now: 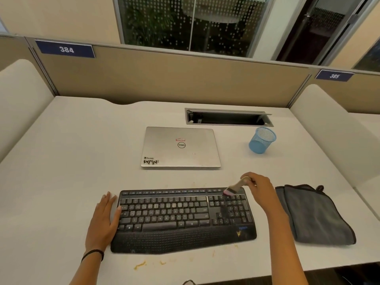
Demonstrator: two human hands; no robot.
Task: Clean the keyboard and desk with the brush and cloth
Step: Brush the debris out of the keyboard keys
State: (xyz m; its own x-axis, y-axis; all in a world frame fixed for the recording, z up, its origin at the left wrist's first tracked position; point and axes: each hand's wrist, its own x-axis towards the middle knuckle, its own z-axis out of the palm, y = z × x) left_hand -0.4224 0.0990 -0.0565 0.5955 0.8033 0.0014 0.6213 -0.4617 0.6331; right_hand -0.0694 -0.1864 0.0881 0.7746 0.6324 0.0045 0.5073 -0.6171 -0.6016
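Observation:
A black keyboard (181,219) lies on the white desk (72,161) near its front edge. My right hand (260,188) grips a small wooden-handled brush (234,187) whose pinkish bristles touch the keyboard's top right corner above the number pad. My left hand (104,219) lies flat with straight fingers against the keyboard's left end, thumb on the keys. A folded grey cloth (312,214) rests on the desk to the right of the keyboard. Yellowish crumbs (140,265) are scattered on the desk in front of the keyboard.
A closed silver laptop (181,148) lies behind the keyboard. A blue mesh cup (262,140) stands at the back right, beside an open cable slot (228,117). Beige partition walls surround the desk on three sides.

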